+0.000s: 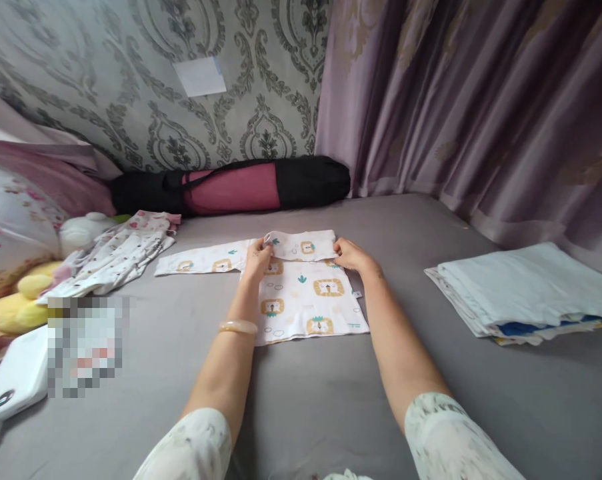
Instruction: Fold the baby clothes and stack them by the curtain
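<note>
Small white shirt (308,297) w/ lion print lies flat on the grey bed (291,400), mid-frame, just ahead of both arms. One sleeve is folded across its top edge; the other sleeve (201,261) sticks out flat to the left.

L hand (258,257), bangle (238,327) on the wrist, is at the top-left of the shirt, fingers pinched on the end of the folded sleeve. R hand (348,255) sits at the top-right corner, fingers curled onto the fold; can't tell if they grip or just press.

Right of the shirt, well apart: stack of folded cloths (525,293). Left: loose clothes pile (115,257), yellow plush (15,300), white device (15,377). Black-and-pink roll bag (231,187) lies along the wall, curtain (481,100) beside it.
</note>
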Demonstrator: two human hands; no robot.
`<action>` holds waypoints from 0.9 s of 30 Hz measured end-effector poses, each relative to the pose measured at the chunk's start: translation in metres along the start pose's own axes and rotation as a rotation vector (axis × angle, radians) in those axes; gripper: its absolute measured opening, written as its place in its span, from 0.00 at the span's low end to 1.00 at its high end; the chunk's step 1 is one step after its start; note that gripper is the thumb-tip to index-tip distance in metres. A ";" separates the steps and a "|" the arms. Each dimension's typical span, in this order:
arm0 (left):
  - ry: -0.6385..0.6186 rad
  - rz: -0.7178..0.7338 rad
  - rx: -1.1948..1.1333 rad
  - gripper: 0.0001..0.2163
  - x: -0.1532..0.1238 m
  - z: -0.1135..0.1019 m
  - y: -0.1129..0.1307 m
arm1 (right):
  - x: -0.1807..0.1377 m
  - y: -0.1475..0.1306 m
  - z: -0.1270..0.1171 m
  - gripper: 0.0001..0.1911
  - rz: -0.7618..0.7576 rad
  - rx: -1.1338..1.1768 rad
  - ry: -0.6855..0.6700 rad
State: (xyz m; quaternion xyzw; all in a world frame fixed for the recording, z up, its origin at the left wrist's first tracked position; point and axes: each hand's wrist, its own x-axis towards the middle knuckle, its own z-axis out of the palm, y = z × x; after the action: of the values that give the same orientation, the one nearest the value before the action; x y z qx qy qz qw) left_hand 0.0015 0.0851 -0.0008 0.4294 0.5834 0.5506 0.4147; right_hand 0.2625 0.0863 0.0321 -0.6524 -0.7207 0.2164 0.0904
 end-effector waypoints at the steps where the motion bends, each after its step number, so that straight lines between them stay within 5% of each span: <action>1: -0.002 0.023 0.018 0.06 0.000 -0.001 0.001 | 0.000 0.001 0.000 0.18 -0.006 0.007 -0.004; 5: 0.047 0.023 0.142 0.08 0.001 -0.006 0.002 | -0.001 0.001 -0.002 0.21 -0.007 0.021 -0.018; 10: 0.126 0.032 0.305 0.24 0.000 -0.012 -0.002 | -0.005 0.002 -0.012 0.17 -0.041 0.047 -0.112; 13: 0.120 0.115 0.422 0.31 -0.001 -0.013 -0.001 | -0.003 -0.002 -0.016 0.14 -0.072 0.042 -0.004; 17: 0.048 0.271 0.564 0.24 0.000 -0.012 -0.002 | 0.005 -0.024 -0.007 0.20 -0.070 -0.126 0.159; 21: -0.004 0.360 0.623 0.21 0.003 -0.011 -0.007 | 0.015 -0.051 0.014 0.26 -0.160 -0.241 0.107; 27: -0.001 0.412 0.718 0.18 0.005 -0.014 -0.016 | 0.027 -0.057 0.036 0.35 -0.071 -0.249 0.057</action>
State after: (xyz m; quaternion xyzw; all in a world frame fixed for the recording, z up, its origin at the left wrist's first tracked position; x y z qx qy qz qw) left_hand -0.0143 0.0857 -0.0159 0.6550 0.6400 0.3833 0.1200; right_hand 0.1928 0.1028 0.0206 -0.6386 -0.7617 0.1034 0.0365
